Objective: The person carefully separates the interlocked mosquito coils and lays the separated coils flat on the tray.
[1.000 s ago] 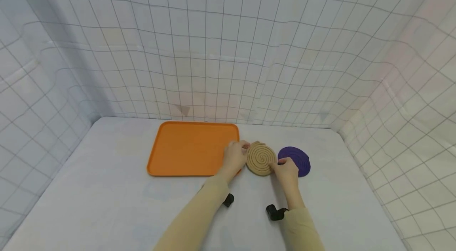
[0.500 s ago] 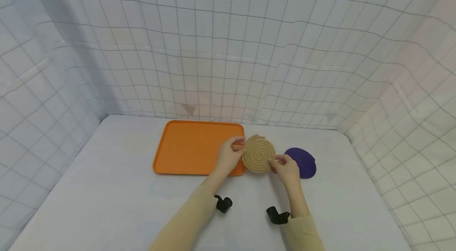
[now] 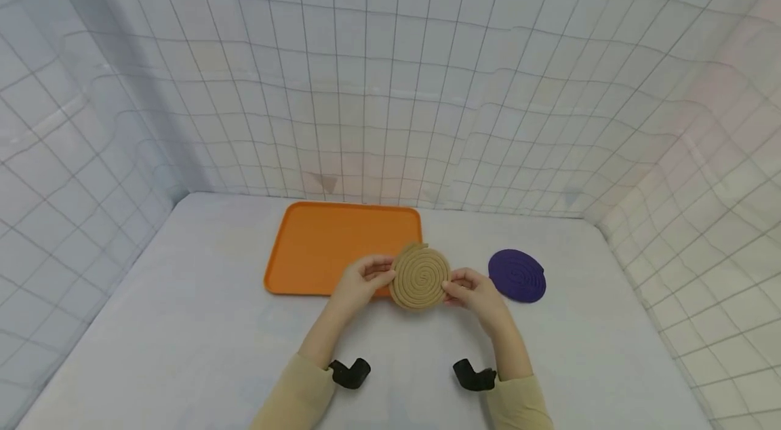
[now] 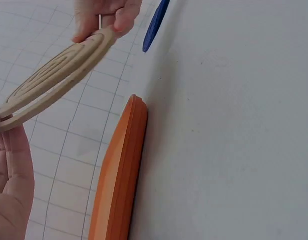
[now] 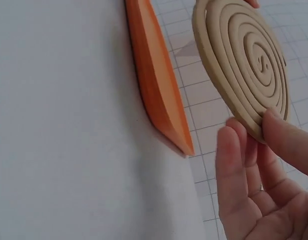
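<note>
Both hands hold a round beige coaster (image 3: 421,278) patterned as a coiled spiral, raised off the table. My left hand (image 3: 360,286) pinches its left edge, and my right hand (image 3: 477,294) grips the right edge, thumb on the face and fingers behind. In the right wrist view the spiral face of the coaster (image 5: 244,65) shows, with the right thumb on its lower rim. From the left wrist view the coaster (image 4: 53,80) is tilted, seen nearly edge-on. A purple spiral coaster (image 3: 517,275) lies on the table beyond the right hand.
An orange tray (image 3: 342,206) lies at the back, left of centre; the beige coaster overlaps its right front corner in the head view. White grid-patterned curtains (image 3: 390,77) stand behind and at both sides of the white table (image 3: 183,321).
Over the last second the beige coaster was lifted from the table between both hands and drawn left and nearer. The purple coaster and the tray stay put.
</note>
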### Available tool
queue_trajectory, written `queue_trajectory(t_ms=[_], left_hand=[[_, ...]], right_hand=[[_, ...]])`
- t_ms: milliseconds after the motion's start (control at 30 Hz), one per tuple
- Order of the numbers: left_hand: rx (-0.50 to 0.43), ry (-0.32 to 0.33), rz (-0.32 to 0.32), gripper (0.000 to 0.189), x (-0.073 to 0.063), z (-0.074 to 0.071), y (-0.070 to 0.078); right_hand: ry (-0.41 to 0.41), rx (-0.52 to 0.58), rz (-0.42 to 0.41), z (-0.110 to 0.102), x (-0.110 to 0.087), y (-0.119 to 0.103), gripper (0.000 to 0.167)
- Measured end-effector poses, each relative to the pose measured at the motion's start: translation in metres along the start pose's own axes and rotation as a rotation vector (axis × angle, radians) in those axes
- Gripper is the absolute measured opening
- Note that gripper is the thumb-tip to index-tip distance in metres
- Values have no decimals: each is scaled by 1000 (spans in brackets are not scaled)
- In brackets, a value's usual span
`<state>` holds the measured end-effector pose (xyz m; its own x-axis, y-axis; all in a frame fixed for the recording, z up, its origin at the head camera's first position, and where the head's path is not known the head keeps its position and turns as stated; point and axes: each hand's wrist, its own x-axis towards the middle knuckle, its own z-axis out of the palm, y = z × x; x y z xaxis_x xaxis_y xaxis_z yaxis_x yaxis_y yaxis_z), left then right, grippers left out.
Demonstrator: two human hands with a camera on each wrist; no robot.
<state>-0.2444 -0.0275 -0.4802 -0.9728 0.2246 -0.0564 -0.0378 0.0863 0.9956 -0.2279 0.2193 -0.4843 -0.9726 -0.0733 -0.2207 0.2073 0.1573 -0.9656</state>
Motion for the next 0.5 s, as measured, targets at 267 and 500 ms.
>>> queue_trajectory(t_ms=[267,500], left_hand=[[88,-133,35,31,-15,-15,-10],[85,-157,-6,33,-24,-23,-21]], right_hand=[[-205,-107,-30,4,-2,11,23],[-181,-199,-53,14,-3,17,20]])
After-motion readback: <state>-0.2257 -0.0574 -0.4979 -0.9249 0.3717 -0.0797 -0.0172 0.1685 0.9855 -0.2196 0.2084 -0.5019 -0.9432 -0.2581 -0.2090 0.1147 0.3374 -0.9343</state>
